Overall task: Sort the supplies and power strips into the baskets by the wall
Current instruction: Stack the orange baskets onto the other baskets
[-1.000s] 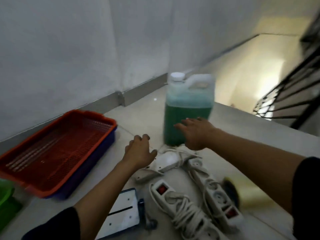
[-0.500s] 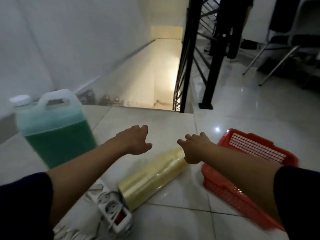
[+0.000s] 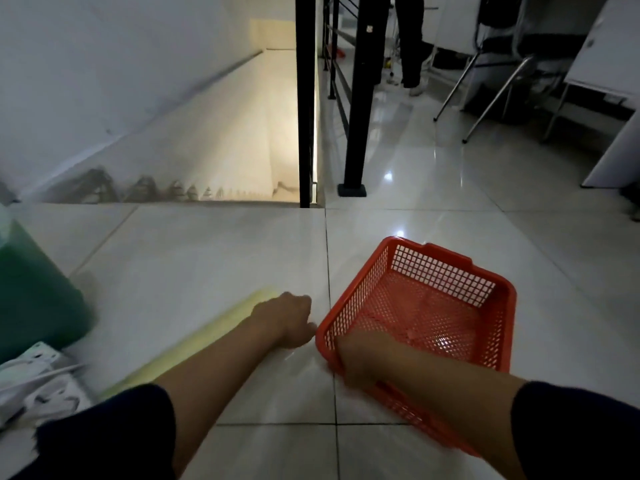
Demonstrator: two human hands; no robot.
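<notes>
A red mesh basket [image 3: 450,259] lies on the white tile floor at the right, empty. My right hand [image 3: 360,358] is closed over its near left rim. My left hand [image 3: 285,318] hovers just left of the basket's corner with the fingers curled, above the far end of a yellowish roll of film [image 3: 207,337] that lies slantwise on the floor. I cannot tell whether it touches the roll or the basket. A jug of green liquid [image 3: 38,299] stands at the left edge. White power strips [image 3: 38,379] lie in front of the jug, partly cut off.
A stairwell drops away [image 3: 214,150] just beyond the tiles ahead. Black railing posts [image 3: 355,98] stand behind the basket. A person's legs [image 3: 412,46], metal chair legs [image 3: 485,84] and a white cabinet [image 3: 616,140] are at the far right.
The view swung right and down. My right hand dropped onto the red basket's near rim and closed. My left hand moved right, over the roll's end, toward the basket corner.
</notes>
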